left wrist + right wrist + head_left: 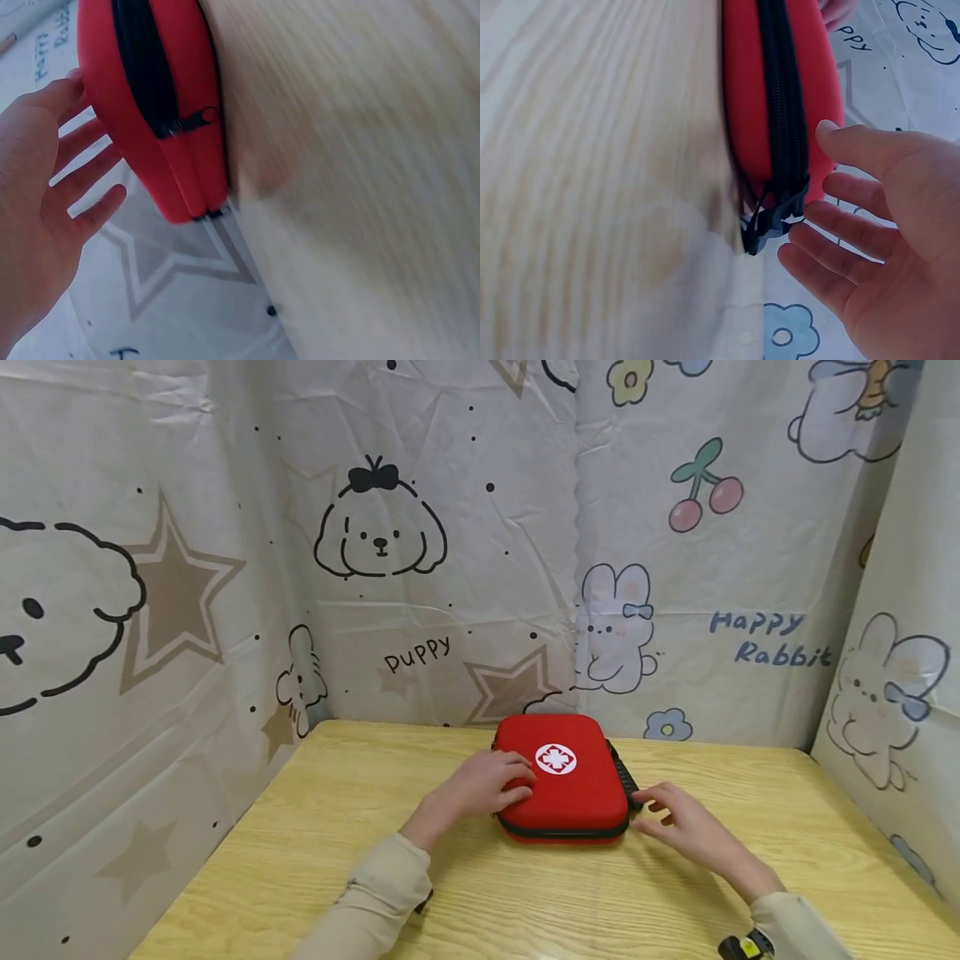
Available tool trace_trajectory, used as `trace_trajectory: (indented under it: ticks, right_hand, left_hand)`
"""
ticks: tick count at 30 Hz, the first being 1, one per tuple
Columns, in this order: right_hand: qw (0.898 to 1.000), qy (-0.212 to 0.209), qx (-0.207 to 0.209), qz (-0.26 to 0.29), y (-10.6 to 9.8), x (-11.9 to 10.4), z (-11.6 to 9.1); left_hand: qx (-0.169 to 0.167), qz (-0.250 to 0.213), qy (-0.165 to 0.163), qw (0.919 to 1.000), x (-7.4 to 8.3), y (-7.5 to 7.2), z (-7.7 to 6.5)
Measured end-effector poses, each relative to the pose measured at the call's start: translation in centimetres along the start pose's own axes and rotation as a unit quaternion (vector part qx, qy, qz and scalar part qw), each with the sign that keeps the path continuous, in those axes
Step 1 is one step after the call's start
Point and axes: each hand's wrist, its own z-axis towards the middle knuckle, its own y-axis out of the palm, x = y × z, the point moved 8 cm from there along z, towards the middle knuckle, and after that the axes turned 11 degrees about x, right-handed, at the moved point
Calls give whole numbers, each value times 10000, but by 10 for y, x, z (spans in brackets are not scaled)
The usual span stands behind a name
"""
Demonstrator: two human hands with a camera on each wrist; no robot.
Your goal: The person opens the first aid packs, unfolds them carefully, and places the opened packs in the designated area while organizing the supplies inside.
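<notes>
A red zippered case [562,802] with a white cross emblem [556,759] on its lid lies flat on the wooden table. My left hand [487,783] rests its fingers on the left part of the lid, loosely bent. In the left wrist view, a black zipper pull [196,120] shows on the case's side. My right hand [693,831] is by the front right corner, its fingers spread and relaxed beside the black handle [624,775]. The right wrist view shows the fingertips close to a black clip [769,225]; whether they touch it I cannot tell.
The pale wooden table [315,810] spreads around the case on all sides. Behind and at both sides hangs a printed cloth [480,543] with cartoon animals, reaching down to the table's edges. A dark strap [746,946] is on the right wrist.
</notes>
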Motion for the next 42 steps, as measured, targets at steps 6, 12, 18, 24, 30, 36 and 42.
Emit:
trace_trajectory:
  ticks: [6,12,18,24,30,36,42]
  right_hand:
    - [10000,22,-88,-5,4,7,-2]
    - [9998,116,-155,60,8,10,-4]
    - [9988,377,-274,135,13,16,-3]
    - [9978,454,-444,182,19,19,-3]
    - [9974,473,-515,187,22,18,-3]
    - [9963,643,-543,184,25,21,-3]
    - [9956,753,-507,216,26,22,-1]
  left_hand:
    - [-129,-32,329,9994,26,2,17]
    - [-276,-104,542,9981,49,8,30]
    - [-386,-34,762,9963,73,16,43]
    - [-678,43,922,9934,90,33,53]
    - [-852,250,1069,9903,101,44,57]
    - [-1002,353,1018,9891,103,49,57]
    - [-921,284,962,9907,102,47,60]
